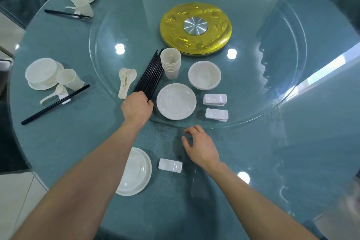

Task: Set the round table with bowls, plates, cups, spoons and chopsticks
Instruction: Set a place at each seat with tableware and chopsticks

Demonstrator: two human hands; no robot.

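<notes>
Evidently the chopstick step of the near setting is in hand. The left hand [137, 107] is laid over the near end of the black chopsticks [149, 76], a bundle at the near-left edge of the glass turntable [272, 91]; whether the fingers are yet closed on any cannot be told. The right hand [200, 147] is held open and empty above the tabletop [253, 161]. At the near edge a bowl on a plate [136, 171] and a white rest [170, 165] are already set. One pair must next be separated and laid across that rest.
</notes>
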